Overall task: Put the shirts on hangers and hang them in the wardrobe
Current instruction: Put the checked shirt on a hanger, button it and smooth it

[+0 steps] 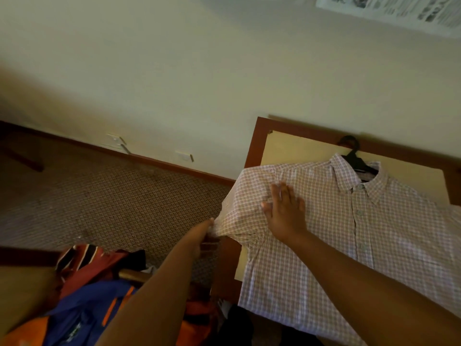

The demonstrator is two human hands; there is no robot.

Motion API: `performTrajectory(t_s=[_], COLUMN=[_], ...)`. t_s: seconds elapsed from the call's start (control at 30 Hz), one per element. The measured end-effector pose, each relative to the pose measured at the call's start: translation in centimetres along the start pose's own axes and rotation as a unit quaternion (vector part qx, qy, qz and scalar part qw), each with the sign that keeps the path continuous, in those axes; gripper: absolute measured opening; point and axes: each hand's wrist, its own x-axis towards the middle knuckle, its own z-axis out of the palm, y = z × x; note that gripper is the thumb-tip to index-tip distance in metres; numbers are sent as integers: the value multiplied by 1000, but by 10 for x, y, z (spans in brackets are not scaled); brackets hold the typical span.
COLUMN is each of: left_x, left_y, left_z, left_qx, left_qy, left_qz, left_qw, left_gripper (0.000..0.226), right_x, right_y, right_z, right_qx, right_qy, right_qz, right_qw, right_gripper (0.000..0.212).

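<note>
Heaped at the bottom left, nearest the camera, lies a pile of clothes (94, 295), blue, orange and striped red, most likely the shirts still waiting for hangers; beyond it both forearms reach out to the checked shirt (349, 233), which lies spread, buttoned and collar away, on the worktop (294, 148); a black hanger (354, 156) already sits inside its collar, hook pointing toward the wall. Flat on the shirt's shoulder rests the right hand (284, 211), fingers straight and spread, its grip closed on nothing, seemingly pinning the cloth so it cannot slide; the left hand (205, 232) pinches the cuff of the short sleeve (239, 208) and draws it outward, probably to smooth it over the hanger's arm; the wardrobe is not in view, so hanging remains to be done.
</note>
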Motion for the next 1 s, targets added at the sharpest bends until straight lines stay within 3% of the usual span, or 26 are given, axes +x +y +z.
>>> performTrajectory(t_s=[0.1,0.13,0.27,0.4,0.67,0.87,1.0], left_x=[3,4,-4,-12,-17,-22,-13], left_y=[1,6,24,29,28,21,8], left_z=[5,7,2,4,4,0,4], left_qx=[-110,-119,-25,-2,-33,-26,1], left_qy=[13,34,110,135,129,-40,85], left_qz=[86,131,288,368,347,231,261], left_qw=[990,984,951,920,928,972,962], left_gripper=[9,10,24,27,23,24,19], right_x=[2,4,10,14,15,18,22], right_y=[-2,-2,-5,-8,-10,-14,-15], right_z=[1,2,2,1,2,3,6], right_qx=[-10,-14,-19,-41,-58,-58,-47], right_qy=[-9,-10,-4,-6,-13,-2,-8], right_qz=[-4,-5,-6,0,6,8,8], right_qw=[1000,1000,1000,999,998,998,999], right_gripper=[65,65,65,67,69,68,67])
